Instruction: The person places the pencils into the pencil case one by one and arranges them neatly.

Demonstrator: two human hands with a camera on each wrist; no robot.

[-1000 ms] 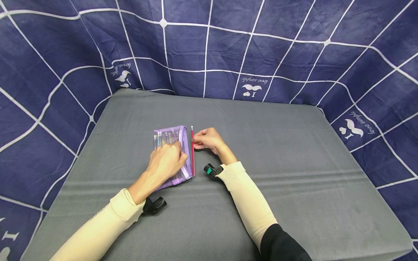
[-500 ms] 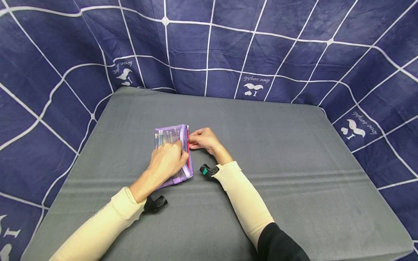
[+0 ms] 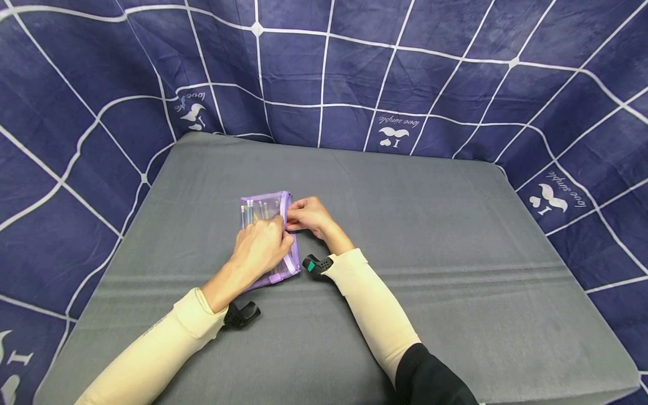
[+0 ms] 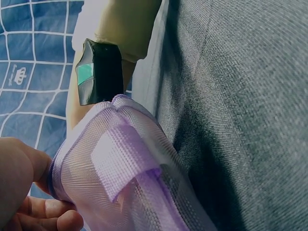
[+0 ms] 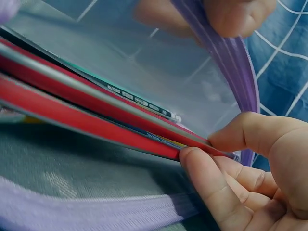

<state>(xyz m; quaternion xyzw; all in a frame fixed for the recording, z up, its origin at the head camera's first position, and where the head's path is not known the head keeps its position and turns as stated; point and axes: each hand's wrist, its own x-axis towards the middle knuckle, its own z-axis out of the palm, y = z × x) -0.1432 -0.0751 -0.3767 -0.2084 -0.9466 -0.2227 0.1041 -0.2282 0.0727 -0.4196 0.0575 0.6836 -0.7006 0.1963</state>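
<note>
A see-through mesh pencil pouch with purple trim lies on the grey surface, several pencils inside. My left hand is over it; in the left wrist view its thumb and fingers grip the pouch's edge. In the right wrist view the purple zipper edge is held up and the mouth gapes. There my right hand pinches a red pencil by its end, within the mouth. A second red length runs beside it; whether it is another pencil I cannot tell. The head view hides the red pencil.
A grey padded surface spreads around the pouch. Blue curtain fabric with white lines hangs behind and at both sides. Black wrist mounts sit on both sleeves.
My right hand has moved left with the red pencil, from beside the pouch to its open edge and into the mouth. My left hand has stayed on the pouch.
</note>
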